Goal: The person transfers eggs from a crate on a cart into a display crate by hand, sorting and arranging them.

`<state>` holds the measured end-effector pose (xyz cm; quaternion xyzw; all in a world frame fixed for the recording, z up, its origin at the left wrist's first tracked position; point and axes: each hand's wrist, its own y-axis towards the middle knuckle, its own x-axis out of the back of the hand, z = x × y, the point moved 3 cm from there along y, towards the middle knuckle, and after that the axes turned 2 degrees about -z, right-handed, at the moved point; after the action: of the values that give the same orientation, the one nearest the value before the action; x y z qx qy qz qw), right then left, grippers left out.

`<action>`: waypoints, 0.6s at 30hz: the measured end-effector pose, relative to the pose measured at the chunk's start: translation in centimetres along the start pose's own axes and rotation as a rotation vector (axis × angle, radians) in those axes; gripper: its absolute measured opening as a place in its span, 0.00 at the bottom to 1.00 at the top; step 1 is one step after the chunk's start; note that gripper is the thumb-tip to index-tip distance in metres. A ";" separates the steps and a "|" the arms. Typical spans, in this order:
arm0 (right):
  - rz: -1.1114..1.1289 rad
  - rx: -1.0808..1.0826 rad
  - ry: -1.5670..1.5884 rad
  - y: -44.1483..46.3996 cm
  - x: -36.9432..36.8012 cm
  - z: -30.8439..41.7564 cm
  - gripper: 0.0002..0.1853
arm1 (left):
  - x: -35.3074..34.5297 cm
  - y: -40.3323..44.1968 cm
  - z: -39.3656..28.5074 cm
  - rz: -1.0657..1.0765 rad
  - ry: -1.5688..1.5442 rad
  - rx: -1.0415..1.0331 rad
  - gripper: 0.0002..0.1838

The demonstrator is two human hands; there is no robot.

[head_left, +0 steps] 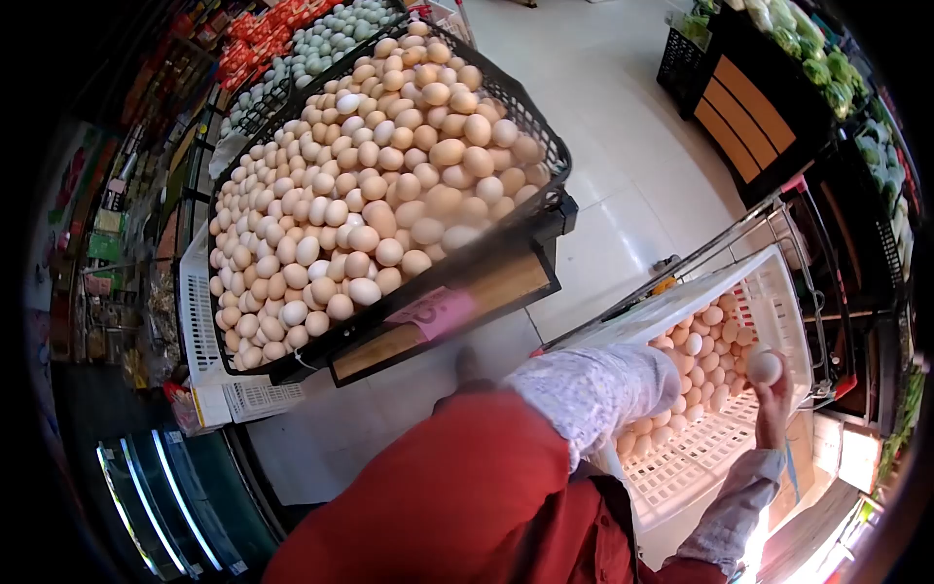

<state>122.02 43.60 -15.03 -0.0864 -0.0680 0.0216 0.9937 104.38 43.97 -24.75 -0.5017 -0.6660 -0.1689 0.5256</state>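
White crate (673, 477): slotted plastic, on the person's right; loose brown eggs (697, 376) lie across its far part and along the left wall; the slotted bottom shows at the near end
Right hand (773, 401): fingers closed around one pale egg (765, 367), held up at the crate's right side, above the loose ones
Left hand: hidden past the end of its flowered sleeve (608, 389), which reaches over the crate's left wall; cannot tell whether it grips anything, nor how near it is to the right one
Trolley (795, 183): metal bars with red fittings, close around the crate's far and right sides
Black tray (557, 161): well apart from the crate, to the left; piled high with brown and cream eggs (365, 291); a pink card (433, 313) hangs on its near side
Behind the tray: pale green eggs (345, 37) and red bags (258, 44)
Far right: leafy vegetables (808, 49) on a dark stand; pale floor (603, 136) between stand and tray
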 end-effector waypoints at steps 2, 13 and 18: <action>-0.051 0.038 0.048 0.6 0.3 1.8 0.32 | 3.3 -1.9 -1.1 -0.087 -0.027 -0.122 0.16; 0.524 0.328 -0.182 6.8 -28.7 18.0 0.25 | 15.4 -36.8 5.6 -0.756 -0.402 0.113 0.20; 0.740 0.417 -0.567 6.6 -48.6 19.5 0.26 | 13.6 -52.5 9.7 -1.009 -0.160 0.744 0.25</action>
<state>71.01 50.70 -3.53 0.1048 -0.2941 0.4078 0.8580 55.60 34.90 -0.88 0.0795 -0.8719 -0.1152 0.4692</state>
